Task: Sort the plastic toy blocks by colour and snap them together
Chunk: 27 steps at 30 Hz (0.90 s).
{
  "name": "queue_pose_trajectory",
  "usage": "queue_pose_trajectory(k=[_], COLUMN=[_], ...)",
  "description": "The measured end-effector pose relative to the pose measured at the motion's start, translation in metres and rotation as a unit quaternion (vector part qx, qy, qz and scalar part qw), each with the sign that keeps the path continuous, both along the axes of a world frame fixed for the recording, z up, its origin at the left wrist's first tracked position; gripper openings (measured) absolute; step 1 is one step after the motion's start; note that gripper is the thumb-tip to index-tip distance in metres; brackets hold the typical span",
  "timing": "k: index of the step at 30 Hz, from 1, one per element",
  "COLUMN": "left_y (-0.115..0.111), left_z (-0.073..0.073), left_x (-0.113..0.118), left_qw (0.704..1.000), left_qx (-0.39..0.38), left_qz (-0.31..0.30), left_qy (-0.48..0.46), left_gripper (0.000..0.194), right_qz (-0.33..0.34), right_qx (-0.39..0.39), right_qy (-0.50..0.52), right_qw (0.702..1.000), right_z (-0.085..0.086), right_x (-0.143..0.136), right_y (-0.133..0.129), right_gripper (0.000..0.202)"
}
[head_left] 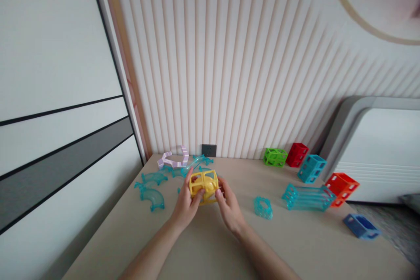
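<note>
Between my two hands is a yellow plastic frame block (204,182) with window openings and a rounded part inside, held above the table (203,245). My left hand (188,203) grips its left side, thumb across the front. On the other side my right hand (230,207) closes round the right end, thumb at the lower corner. Behind the block and to its left lie several translucent teal track pieces, among them a curved one (154,197). A ring-like teal piece (263,208) rests to the right of my right hand.
Lilac zigzag pieces (173,162) lie at the back left. Toward the right stand a green block (274,157), a red block (297,155), a light-blue block (311,168), an orange block (341,187) and a dark-blue block (361,226). A long teal piece (308,197) lies beside the orange one.
</note>
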State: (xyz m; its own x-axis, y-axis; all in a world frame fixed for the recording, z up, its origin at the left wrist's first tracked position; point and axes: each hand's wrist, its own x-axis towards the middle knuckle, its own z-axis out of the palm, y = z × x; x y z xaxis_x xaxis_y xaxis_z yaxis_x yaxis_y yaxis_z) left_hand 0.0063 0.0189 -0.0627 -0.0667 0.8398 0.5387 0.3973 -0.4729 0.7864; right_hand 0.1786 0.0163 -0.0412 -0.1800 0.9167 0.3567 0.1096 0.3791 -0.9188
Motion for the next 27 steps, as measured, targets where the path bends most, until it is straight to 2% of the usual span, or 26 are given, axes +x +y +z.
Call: queue_pose_trajectory(k=[5, 9, 14, 23, 27], left_y=[-0.009, -0.013, -0.014, -0.013, -0.011], left_z=[0.009, 0.013, 0.012, 0.021, 0.022], left_x=[-0.001, -0.002, -0.004, -0.014, -0.026], left_qw=[0.999, 0.999, 0.999, 0.997, 0.985], left_qx=[-0.044, -0.045, -0.020, 0.043, 0.064], left_qz=[-0.022, -0.027, -0.034, -0.005, 0.007], left_qy=[-0.009, -0.003, -0.011, 0.056, 0.159], left_gripper=[0.061, 0.047, 0.044, 0.045, 0.049], right_qz=[-0.025, -0.025, -0.008, -0.045, -0.067], right_qx=[-0.022, -0.012, 0.012, 0.035, 0.053], right_qy=[-0.053, -0.062, -0.065, -0.129, -0.209], right_qw=[0.998, 0.998, 0.998, 0.990, 0.974], right_z=[-0.014, -0.019, -0.022, -0.012, -0.009], right_x=[-0.006, -0.007, -0.002, -0.007, -0.001], right_y=[-0.006, -0.011, -0.011, -0.011, -0.008], right_gripper=[0.046, 0.046, 0.041, 0.041, 0.039])
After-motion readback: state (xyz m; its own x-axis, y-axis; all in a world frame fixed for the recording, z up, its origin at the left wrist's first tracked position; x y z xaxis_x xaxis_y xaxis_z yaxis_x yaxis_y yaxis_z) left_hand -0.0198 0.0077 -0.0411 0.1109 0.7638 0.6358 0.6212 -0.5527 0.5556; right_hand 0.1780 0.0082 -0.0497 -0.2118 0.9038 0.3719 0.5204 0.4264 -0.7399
